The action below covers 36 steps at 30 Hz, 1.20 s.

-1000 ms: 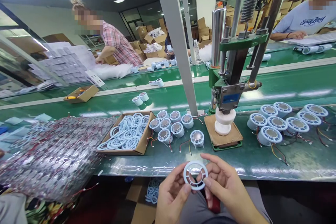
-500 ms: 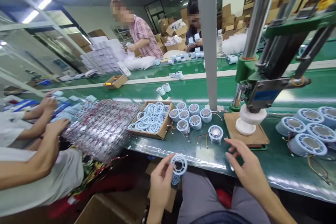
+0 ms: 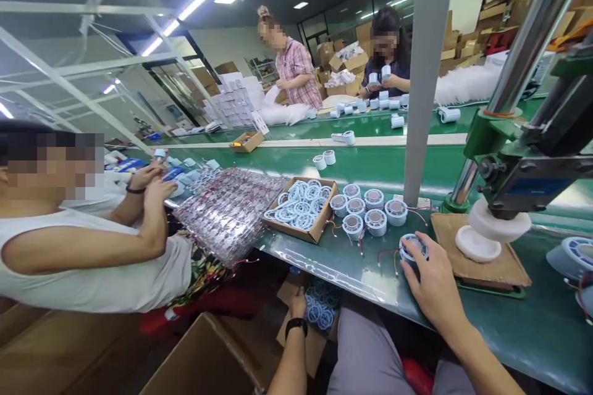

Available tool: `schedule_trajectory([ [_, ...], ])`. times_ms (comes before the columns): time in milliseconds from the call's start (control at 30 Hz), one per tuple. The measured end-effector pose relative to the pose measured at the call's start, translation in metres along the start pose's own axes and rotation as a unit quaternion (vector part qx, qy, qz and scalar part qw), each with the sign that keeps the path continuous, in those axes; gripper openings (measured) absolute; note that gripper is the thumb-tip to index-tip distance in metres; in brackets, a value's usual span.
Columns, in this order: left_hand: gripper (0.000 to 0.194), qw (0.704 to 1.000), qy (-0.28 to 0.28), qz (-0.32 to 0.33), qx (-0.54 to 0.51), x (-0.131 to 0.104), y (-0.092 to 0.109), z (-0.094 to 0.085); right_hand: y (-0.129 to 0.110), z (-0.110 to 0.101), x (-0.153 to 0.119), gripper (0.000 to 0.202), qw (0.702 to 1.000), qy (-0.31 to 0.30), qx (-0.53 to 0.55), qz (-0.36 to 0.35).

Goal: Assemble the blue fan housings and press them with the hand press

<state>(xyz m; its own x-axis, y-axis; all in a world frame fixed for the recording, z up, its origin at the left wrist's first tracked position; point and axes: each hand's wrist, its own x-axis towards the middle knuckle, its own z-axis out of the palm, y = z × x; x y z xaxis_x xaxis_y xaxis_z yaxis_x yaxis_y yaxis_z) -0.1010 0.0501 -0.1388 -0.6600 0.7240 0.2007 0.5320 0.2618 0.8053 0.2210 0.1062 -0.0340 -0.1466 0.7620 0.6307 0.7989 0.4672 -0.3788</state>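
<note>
My right hand (image 3: 433,278) has its thumb and fingers around a round light-blue motor housing (image 3: 411,248), which stands on the green bench with its thin wires trailing left. Below the bench edge, my left hand (image 3: 299,303) is at the side of an open carton (image 3: 283,287) full of blue plastic rings (image 3: 322,307). Its fingers are mostly hidden, so whether it holds a ring does not show. Left of my right hand stand several similar housings (image 3: 365,205) with wires. To its right is a press with a white round head (image 3: 503,225) above a white cup (image 3: 478,244).
On the bench, a cardboard box (image 3: 319,231) holds more blue rings, beside a bubble-wrapped stack (image 3: 227,210). More housings (image 3: 572,259) stand at far right. A grey post (image 3: 424,86) rises behind the bench. A co-worker (image 3: 88,241) sits at left; two people work across the belt.
My left hand has gone down to the carton of rings; the ring it held up no longer shows. My right hand has closed around the nearest housing. The view has turned left.
</note>
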Motion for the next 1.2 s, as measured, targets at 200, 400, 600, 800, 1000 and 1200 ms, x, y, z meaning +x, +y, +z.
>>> schedule_trajectory([
  [200,0.034,0.977,0.203,0.064,0.011,0.048,0.069,-0.062,0.001,0.003,-0.006,0.018,0.997,-0.001,0.081,0.0],
  [400,0.021,0.982,0.014,0.167,0.083,0.15,0.156,-0.074,-0.002,-0.005,-0.005,0.014,0.995,-0.017,0.095,-0.03],
  [600,0.027,0.973,-0.037,0.191,0.123,0.177,0.188,-0.072,0.005,-0.016,-0.016,0.018,0.995,0.009,0.081,-0.058],
  [800,0.037,0.949,-0.088,0.3,0.048,0.061,0.194,-0.06,-0.017,-0.04,-0.021,0.03,0.963,0.09,0.251,0.044],
  [1000,0.038,0.766,-0.174,0.617,-0.049,-0.039,0.205,-0.04,-0.058,-0.068,-0.01,0.06,0.69,-0.167,0.634,0.305],
  [1200,0.054,0.893,-0.258,0.284,-0.234,-0.076,0.2,-0.032,-0.057,-0.074,-0.018,0.049,0.657,-0.132,0.652,0.355],
])
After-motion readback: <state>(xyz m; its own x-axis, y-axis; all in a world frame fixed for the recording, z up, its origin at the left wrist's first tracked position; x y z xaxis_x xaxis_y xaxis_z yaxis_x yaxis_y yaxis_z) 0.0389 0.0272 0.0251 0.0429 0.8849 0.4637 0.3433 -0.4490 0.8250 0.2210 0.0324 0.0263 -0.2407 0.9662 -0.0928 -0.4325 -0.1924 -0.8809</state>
